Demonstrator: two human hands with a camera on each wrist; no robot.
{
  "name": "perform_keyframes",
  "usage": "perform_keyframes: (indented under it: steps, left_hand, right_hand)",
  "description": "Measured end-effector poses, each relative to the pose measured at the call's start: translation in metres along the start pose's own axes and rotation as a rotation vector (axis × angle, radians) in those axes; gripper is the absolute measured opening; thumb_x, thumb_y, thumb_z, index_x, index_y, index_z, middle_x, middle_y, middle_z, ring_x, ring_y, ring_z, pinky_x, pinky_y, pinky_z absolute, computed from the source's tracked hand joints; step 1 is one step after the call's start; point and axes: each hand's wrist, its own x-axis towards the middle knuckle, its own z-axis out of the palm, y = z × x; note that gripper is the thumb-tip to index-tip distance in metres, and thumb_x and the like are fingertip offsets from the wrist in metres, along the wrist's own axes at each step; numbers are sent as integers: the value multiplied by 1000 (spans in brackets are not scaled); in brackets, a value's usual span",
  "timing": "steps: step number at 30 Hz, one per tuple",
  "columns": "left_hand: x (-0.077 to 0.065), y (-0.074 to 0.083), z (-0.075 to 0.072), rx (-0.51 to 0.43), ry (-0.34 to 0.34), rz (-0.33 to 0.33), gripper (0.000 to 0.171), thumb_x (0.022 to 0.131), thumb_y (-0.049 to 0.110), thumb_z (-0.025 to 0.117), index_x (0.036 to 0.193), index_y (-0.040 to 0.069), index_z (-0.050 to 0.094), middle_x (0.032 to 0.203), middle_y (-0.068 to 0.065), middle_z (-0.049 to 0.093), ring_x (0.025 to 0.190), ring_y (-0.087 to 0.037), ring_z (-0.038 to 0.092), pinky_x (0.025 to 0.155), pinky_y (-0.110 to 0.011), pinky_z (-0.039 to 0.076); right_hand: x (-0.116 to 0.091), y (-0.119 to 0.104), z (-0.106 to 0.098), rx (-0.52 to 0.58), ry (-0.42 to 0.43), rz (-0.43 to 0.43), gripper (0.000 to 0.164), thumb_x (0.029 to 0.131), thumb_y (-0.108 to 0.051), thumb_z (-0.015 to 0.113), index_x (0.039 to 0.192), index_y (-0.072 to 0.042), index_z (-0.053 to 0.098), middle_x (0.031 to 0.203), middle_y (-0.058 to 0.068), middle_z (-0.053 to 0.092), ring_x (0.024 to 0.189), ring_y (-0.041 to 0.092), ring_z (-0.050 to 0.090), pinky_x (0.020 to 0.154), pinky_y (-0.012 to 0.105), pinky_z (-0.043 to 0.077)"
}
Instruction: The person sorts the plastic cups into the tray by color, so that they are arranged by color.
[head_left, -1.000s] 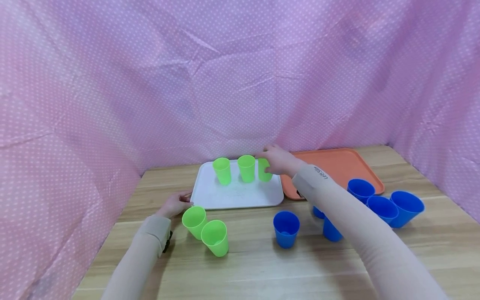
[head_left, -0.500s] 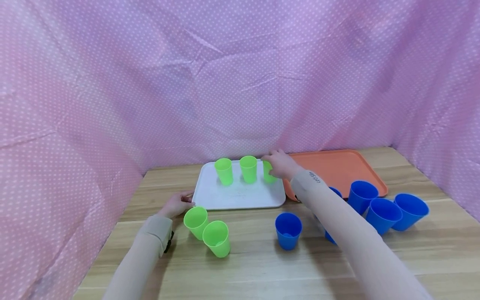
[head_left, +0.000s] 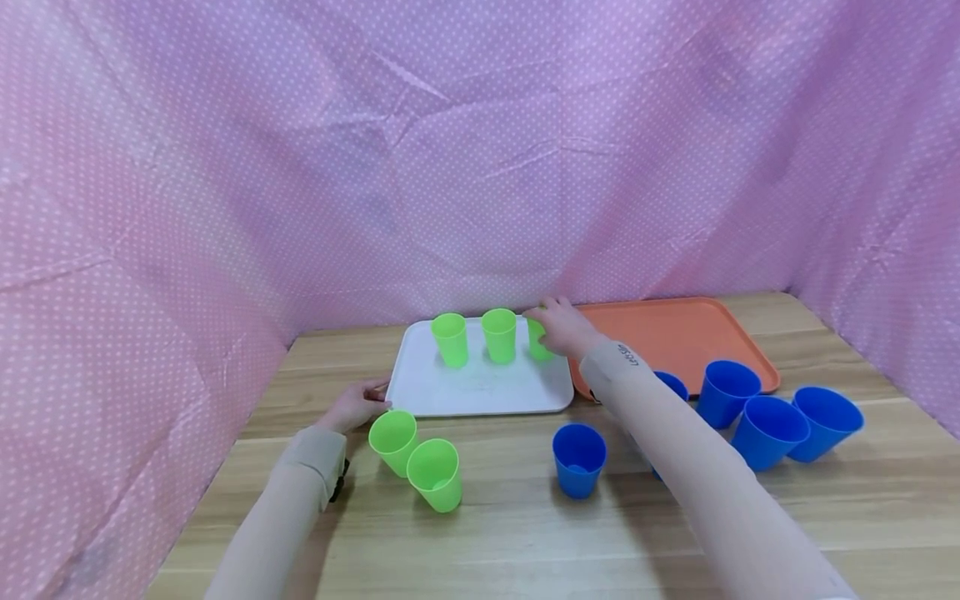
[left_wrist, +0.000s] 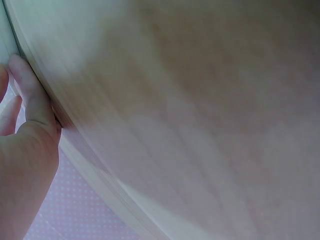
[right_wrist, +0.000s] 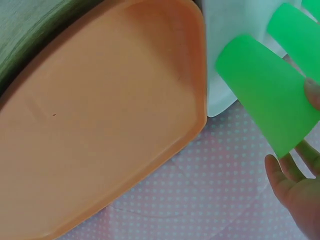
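Base: Head view, right hand?

Operator: From my remote seat I see the right hand [head_left: 564,327] gripping a lime-green cup [head_left: 537,343], over the right end of a white tray [head_left: 480,396]. Two more green cups [head_left: 498,337] upright on the tray, left of that hand.

Base: Left?

Operator: Left hand [head_left: 354,408] touching the tray's left edge. Whether its fingers close on it, I cannot tell. Just right of it and nearer me, a pair of green cups [head_left: 435,477] on the wooden table [head_left: 510,550]. Lone blue cup [head_left: 579,467] between the forearms; other blue cups [head_left: 771,433] along the right forearm, part hidden. Orange tray [head_left: 667,337] right of the right hand.

Base: Left wrist view?

Operator: Fingers at a pale edge; tabletop blurred. Pink dotted cloth [left_wrist: 82,200] past the hand. Grip unclear here too.

Base: Right wrist?

Operator: Thumb [right_wrist: 313,92] on one side of the held cup, fingers [right_wrist: 277,177] opposite, near its wider end. Narrower base towards the white tray; whether it rests there, I cannot tell.
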Motion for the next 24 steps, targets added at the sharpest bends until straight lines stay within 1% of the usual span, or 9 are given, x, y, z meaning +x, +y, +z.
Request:
perform_keyframes:
  steps: [5,10,13,17,20,24]
  left_hand:
    - [-1,1,0,28,1,23,57,89,2,61,140,-5,38,101,-16,56,88,-16,54,72,-22,48]
    - [0,0,0,23,0,23,58,88,2,61,141,-4,38,101,-16,56,87,-16,53,71,-22,48]
    - [1,0,-1,14,0,15,58,89,2,60,141,-3,37,101,-15,55,87,-16,53,70,-22,48]
    - [2,0,-2,3,-3,9,58,89,2,60,142,-3,37,101,-14,54,88,-16,53,69,-22,48]
    - [3,0,-4,7,-2,20,59,88,2,61,141,-3,38,100,-14,55,88,-17,53,69,-22,48]
    - [6,0,-5,10,-4,17,58,87,2,62,140,-4,39,100,-15,56,87,-16,54,69,-22,48]
  right_hand:
    - [2,2,4,-28,-3,-15,53,92,-14,60,142,-17,44,145,18,36,130,36,34,105,50,36]
    - [5,4,10,-38,18,-16,57,91,-14,62,144,-19,42,145,17,34,129,35,34,103,49,39]
    - [6,5,13,-49,39,-18,59,90,-13,64,144,-21,41,145,16,35,128,34,35,102,49,40]
    - [9,5,17,-96,64,-29,60,89,-16,65,144,-21,42,144,15,38,127,34,36,100,49,42]
    - [10,4,18,-124,81,-34,59,88,-18,66,143,-21,43,142,15,40,126,34,38,98,49,43]
    - [11,2,19,-139,99,-28,59,88,-21,67,142,-20,44,139,15,44,124,34,40,96,48,44]
